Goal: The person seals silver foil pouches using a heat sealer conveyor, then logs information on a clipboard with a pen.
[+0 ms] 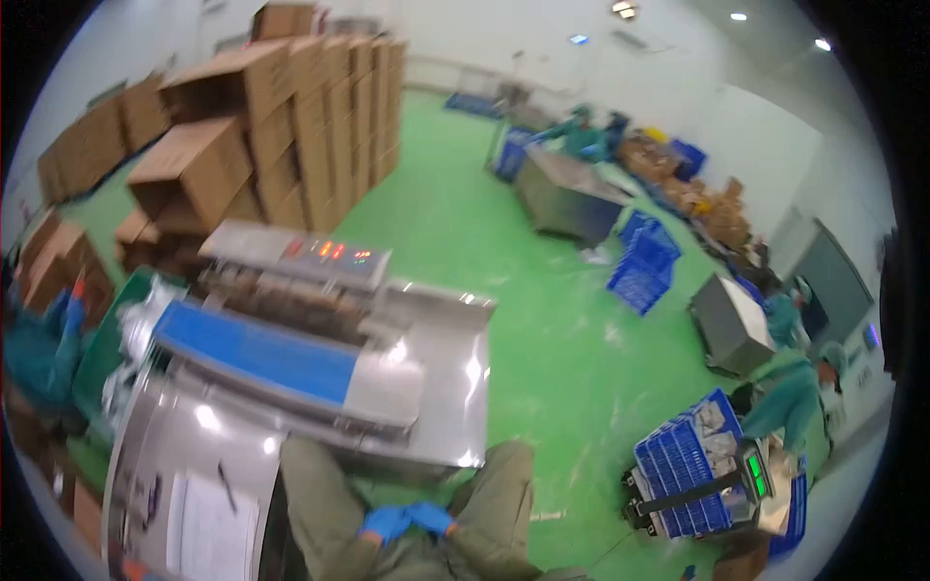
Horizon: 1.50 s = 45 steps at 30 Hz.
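Note:
Both of my hands wear blue gloves and rest together between my knees, in front of my lap. My left hand (386, 524) and my right hand (429, 517) meet at the fingertips; the fingers are too small and blurred to make out, and no object shows in them. Just beyond my knees stands a steel machine (450, 378) with a blue belt (257, 351) and a panel (339, 254) with lit red digits. Papers (208, 533) and a pen (227, 487) lie on the steel table at the left.
Stacked cardboard boxes (315, 145) rise behind the machine. A co-worker in green (34, 358) is at the far left beside a green bin (100, 373). Blue crates (678, 474) and a scale display (756, 472) stand at the right, near another co-worker (783, 397). More people work farther back.

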Available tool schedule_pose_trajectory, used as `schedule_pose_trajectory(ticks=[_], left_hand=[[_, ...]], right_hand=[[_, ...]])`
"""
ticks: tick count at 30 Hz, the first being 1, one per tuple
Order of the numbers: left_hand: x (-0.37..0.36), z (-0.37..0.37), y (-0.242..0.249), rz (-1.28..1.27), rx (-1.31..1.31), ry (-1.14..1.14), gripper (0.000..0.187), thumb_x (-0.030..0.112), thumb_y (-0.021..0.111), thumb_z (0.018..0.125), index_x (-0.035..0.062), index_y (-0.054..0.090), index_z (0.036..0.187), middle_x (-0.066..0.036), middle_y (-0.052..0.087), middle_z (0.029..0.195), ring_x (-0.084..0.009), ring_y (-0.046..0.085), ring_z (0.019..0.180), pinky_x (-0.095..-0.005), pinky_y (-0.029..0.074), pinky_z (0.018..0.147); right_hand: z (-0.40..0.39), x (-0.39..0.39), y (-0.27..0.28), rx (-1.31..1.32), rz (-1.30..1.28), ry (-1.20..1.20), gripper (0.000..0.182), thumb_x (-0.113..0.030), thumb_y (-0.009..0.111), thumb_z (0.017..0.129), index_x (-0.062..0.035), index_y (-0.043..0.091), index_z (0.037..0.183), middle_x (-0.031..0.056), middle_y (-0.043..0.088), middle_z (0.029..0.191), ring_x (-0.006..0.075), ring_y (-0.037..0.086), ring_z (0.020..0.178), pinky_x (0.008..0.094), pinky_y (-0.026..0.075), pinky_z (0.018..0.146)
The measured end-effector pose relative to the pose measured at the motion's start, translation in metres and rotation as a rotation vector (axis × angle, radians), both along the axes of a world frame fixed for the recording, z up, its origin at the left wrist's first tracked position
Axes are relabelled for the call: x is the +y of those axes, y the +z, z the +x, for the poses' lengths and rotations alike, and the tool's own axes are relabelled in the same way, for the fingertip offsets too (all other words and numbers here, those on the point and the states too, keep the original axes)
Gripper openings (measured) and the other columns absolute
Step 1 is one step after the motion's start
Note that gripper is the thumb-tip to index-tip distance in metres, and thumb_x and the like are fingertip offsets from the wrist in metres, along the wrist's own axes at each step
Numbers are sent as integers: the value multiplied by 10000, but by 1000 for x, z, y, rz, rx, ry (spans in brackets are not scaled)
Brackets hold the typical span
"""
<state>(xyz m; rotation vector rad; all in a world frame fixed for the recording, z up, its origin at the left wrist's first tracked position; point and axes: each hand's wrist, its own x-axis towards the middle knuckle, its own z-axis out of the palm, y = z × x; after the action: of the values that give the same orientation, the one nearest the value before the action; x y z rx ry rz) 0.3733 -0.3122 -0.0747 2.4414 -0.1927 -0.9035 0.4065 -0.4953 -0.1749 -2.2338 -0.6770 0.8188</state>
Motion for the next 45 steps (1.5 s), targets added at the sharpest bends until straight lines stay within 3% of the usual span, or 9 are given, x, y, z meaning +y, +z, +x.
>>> schedule_pose_trajectory(ticks=[3,6,12,24,26,31,34,35,45], left_hand=[[-5,1,28,36,13,40,592,480,335,998,25,711,1044,-260,679,1065,-456,655,963,-539,499,879],[-4,-9,-73,-30,-272,73,417,411,533,930,52,744,962,-202,723,948,-355,706,881,-435,554,794],[-2,-5,-64,-17,-184,3,432,406,520,885,58,742,1014,-224,710,1025,-386,695,938,-482,540,831],[1,-9,-85,11,-216,153,455,455,502,914,124,751,1101,-237,707,1083,-355,692,1027,-458,536,875],[6,-7,-40,1,-278,54,467,378,393,989,32,706,964,-251,686,996,-445,659,902,-537,507,828],[-2,-8,-15,-143,-502,309,283,316,582,922,52,683,916,-239,671,934,-435,636,825,-521,506,726],[-4,-6,49,-207,-357,479,394,386,538,946,36,700,867,-237,682,925,-443,648,867,-526,512,774],[-1,-4,49,-188,-290,457,447,426,482,973,40,704,939,-240,680,989,-444,639,925,-536,495,813],[3,-7,82,-171,-601,584,273,357,588,901,95,660,871,-171,661,860,-387,652,796,-499,514,690]], right_hand=[[1,5,25,196,-10,-189,639,-570,422,962,-12,670,1148,264,640,1206,426,609,1106,468,460,973],[7,10,65,349,-140,-170,692,-603,417,954,-8,642,1227,250,609,1292,409,580,1188,451,432,1032],[10,12,-26,309,-141,-147,726,-609,409,955,-17,576,1339,222,536,1413,403,503,1302,430,381,1099],[-3,8,38,67,-66,-207,595,-524,429,985,-3,667,1147,268,652,1177,432,618,1079,468,472,947],[0,7,16,-8,74,-204,554,-474,445,987,14,669,1124,272,654,1157,434,621,1056,485,471,943],[6,-7,4,-636,-216,362,254,-169,486,954,-1,671,908,248,653,917,350,633,795,481,489,708],[15,-7,12,-282,-79,115,279,-177,477,972,30,661,1005,233,670,970,386,627,905,463,483,816],[13,-1,31,199,66,-296,404,-308,520,985,49,656,1118,235,679,1112,361,638,1035,420,481,886],[12,-4,26,290,237,-397,389,-284,559,986,69,653,1120,175,710,1017,227,633,898,356,480,825]])
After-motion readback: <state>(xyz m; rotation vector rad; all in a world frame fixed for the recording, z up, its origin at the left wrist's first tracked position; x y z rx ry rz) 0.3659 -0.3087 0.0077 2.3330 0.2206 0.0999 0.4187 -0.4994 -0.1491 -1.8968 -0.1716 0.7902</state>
